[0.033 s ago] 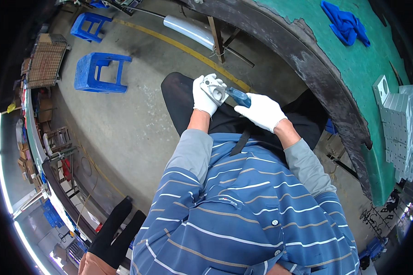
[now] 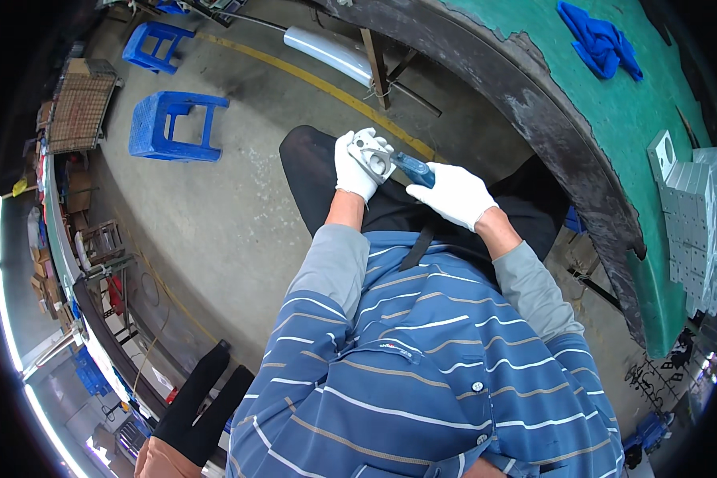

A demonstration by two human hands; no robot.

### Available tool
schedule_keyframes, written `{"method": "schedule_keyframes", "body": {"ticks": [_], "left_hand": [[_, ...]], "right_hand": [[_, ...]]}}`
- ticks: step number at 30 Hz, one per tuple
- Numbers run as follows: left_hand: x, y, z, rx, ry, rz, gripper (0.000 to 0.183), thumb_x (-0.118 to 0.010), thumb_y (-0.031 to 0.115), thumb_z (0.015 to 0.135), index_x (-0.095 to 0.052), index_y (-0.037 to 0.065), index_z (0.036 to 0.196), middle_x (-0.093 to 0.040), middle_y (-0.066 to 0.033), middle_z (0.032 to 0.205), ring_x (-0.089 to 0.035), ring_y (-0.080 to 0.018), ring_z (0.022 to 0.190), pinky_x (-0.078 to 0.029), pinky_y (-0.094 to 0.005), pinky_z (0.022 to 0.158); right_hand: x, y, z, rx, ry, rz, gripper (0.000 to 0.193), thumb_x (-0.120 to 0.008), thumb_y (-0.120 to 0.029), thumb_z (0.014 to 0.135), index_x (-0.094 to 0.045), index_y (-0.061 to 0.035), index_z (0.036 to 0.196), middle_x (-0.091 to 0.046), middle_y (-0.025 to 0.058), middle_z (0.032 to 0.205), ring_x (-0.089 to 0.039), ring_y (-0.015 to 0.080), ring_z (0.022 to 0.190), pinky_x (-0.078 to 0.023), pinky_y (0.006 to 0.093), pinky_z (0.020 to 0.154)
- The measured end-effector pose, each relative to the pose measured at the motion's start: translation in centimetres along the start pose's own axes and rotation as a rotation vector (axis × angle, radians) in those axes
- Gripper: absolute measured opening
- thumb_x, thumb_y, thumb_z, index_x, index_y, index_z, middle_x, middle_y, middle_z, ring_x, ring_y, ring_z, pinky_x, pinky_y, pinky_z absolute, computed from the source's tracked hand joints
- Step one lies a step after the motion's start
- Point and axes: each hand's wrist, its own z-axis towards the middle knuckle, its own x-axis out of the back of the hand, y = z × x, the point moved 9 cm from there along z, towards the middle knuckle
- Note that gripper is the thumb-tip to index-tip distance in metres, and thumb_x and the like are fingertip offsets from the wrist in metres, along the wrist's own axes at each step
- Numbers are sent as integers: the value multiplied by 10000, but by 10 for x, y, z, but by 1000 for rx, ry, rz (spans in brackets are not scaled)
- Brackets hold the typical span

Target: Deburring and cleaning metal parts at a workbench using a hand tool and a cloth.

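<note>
Both my hands wear white gloves and meet above my lap. My left hand [image 2: 354,169] is closed around a silver metal part [image 2: 366,148] with a large round hole and a smaller dark one. In my right hand [image 2: 459,194] is a hand tool with a translucent blue handle [image 2: 413,170]. Its thin metal tip lies at the large hole of the part; whether it touches the rim I cannot tell. The fingers of my right hand are partly hidden behind the handle and glove.
On my right curves a green-topped workbench [image 2: 534,32] with a blue cloth [image 2: 601,40] and a stack of silver metal plates [image 2: 689,223]. Blue plastic stools [image 2: 147,127] stand on the floor at the left. Another person's dark-clothed legs [image 2: 199,398] show at lower left.
</note>
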Motion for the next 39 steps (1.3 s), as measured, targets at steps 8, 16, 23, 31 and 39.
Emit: {"method": "schedule_keyframes", "body": {"ticks": [8, 16, 23, 31, 39], "left_hand": [[4, 1, 6, -16, -6, 12, 395, -527, 447, 942, -676, 101, 1063, -700, -132, 864, -683, -324, 794, -541, -454, 740], [6, 3, 2, -53, 28, 9, 438, -533, 462, 943, -673, 78, 1100, -696, -138, 882, -682, -346, 824, -554, -490, 769], [6, 1, 4, -46, 38, 39, 462, -531, 503, 954, -679, 84, 1083, -703, -137, 885, -686, -344, 794, -565, -504, 765], [13, 3, 6, -36, 37, 40, 485, -528, 533, 963, -682, 93, 1094, -713, -133, 886, -693, -336, 790, -565, -498, 742], [9, 0, 4, -30, 43, 71, 501, -518, 552, 974, -689, 99, 1102, -720, -126, 882, -701, -326, 791, -566, -485, 735]], "right_hand": [[1, 3, -1, -4, -3, 6, 615, -617, -593, 960, -710, -38, 1208, -737, 136, 1190, -701, 342, 1045, -543, 399, 941], [-1, -1, -20, 32, -38, -31, 561, -540, -554, 990, -711, -37, 1126, -735, 142, 1145, -701, 353, 991, -542, 407, 888], [-6, 7, -20, 15, -24, -10, 553, -551, -553, 984, -716, -46, 1134, -738, 136, 1142, -700, 351, 994, -540, 409, 894], [7, 18, -14, -48, 1, 2, 575, -555, -568, 980, -715, -47, 1162, -736, 139, 1162, -698, 353, 1013, -537, 402, 913], [5, 26, -10, -67, -7, 33, 608, -562, -590, 974, -717, -40, 1181, -732, 144, 1182, -696, 357, 1040, -535, 398, 927]]}}
